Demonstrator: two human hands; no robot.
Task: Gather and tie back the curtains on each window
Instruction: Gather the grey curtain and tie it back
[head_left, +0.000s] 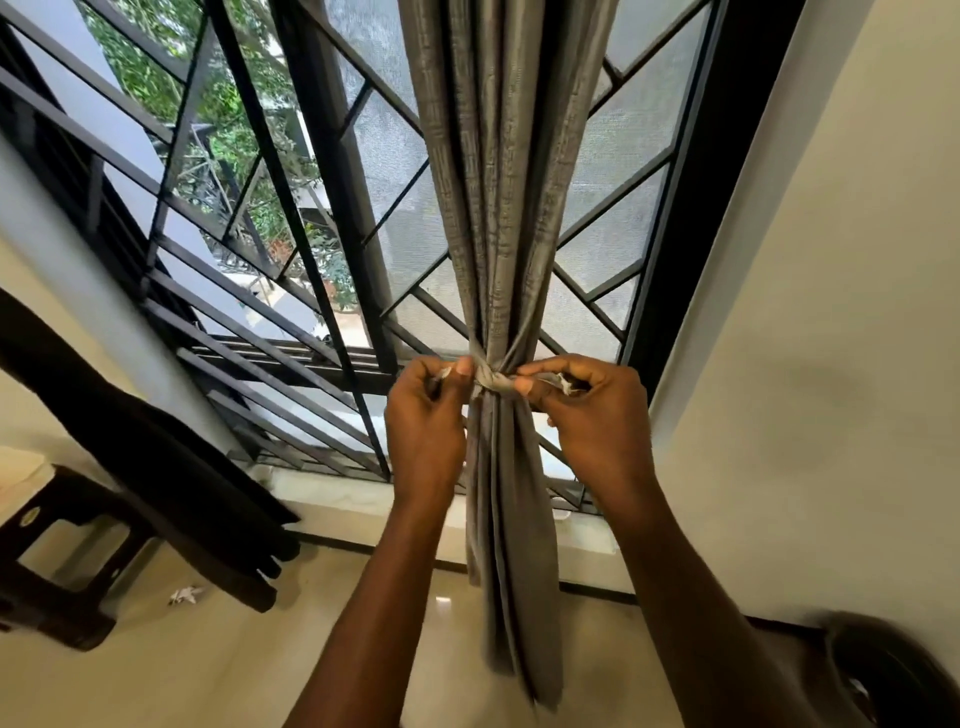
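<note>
Pinching both ends of a grey tie (492, 381): left hand (426, 415) on the left end, right hand (587, 410) on the right end, fingers curled, thumbs pressed onto the cloth. Knotted midway between the two hands, wrapped tight round the gathered grey curtain (498, 208). Bunched into folds above the knot, hanging looser below, in front of the barred window (311, 218). Far left, lower down: dark stool (62, 545) beside draped dark cloth (156, 447).
</note>
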